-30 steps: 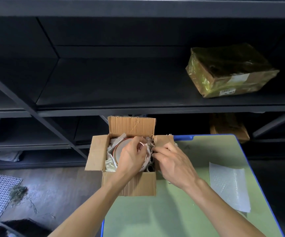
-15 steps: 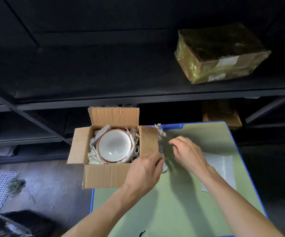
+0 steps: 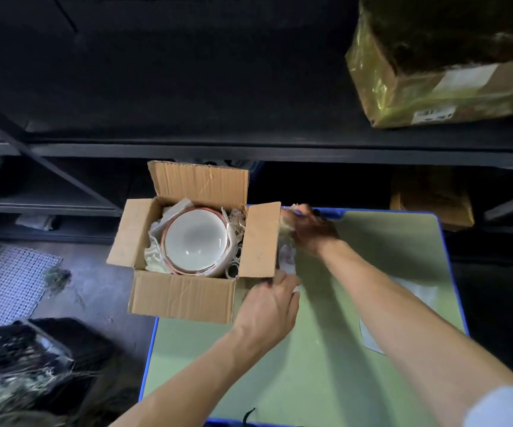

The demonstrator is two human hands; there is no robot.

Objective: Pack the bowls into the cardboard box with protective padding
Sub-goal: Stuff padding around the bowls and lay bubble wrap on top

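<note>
The open cardboard box [image 3: 184, 295] stands on the table's far left corner, overhanging the edge. Inside it a white bowl [image 3: 195, 238] with a reddish rim lies face up, with crumpled paper padding [image 3: 156, 257] around it. Just right of the box's right flap [image 3: 259, 238], a pale wad of padding [image 3: 287, 257] stretches between my hands. My right hand [image 3: 312, 231] grips its far end by the table's back edge. My left hand [image 3: 269, 303] holds its near end at the box's front right corner; motion blur hides the fingertips.
The green table [image 3: 310, 365] has a blue rim. A bubble wrap sheet [image 3: 418, 295] lies at the right, partly under my right arm. Dark metal shelving behind holds a taped parcel [image 3: 443, 63] and a lower carton [image 3: 430, 195]. A black crate [image 3: 18, 349] and mesh mat [image 3: 2, 278] lie on the floor.
Both hands left the inside of the box, uncovering the bowl. My right hand moved to the table's far edge beside the right flap; my left hand settled at the box's front right corner.
</note>
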